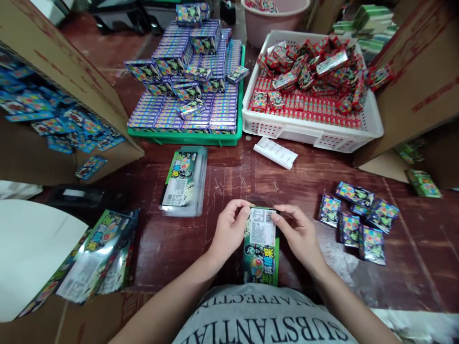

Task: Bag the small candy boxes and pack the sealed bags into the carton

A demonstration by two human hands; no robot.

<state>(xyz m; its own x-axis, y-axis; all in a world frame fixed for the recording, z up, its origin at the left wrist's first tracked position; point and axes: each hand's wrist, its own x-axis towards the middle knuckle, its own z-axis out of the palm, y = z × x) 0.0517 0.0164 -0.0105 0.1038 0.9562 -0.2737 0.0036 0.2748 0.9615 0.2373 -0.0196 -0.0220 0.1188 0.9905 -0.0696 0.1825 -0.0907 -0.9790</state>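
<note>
A green printed packaging card (261, 263) with a white barcode label lies upside down to me, close against my shirt. My left hand (230, 228) pinches its far left corner between thumb and fingers. At the far right corner, my right hand (297, 232) grips the same card, its thumb on the label. To the left of my hands is a clear plastic box (199, 179) with a similar card in it. Several small purple-blue candy boxes (349, 229) lie loose on the table to the right. A white label sheet (275, 153), curled at its edges, rests beyond my hands.
Behind stand a green tray (186, 139) stacked with purple boxes and a white basket (304, 139) of red packs. Cardboard cartons (103, 91) flank both sides. Glossy printed cards (103, 248) are piled at left, beside a white round-edged surface (32, 253). A pink bucket (276, 24) stands farther back.
</note>
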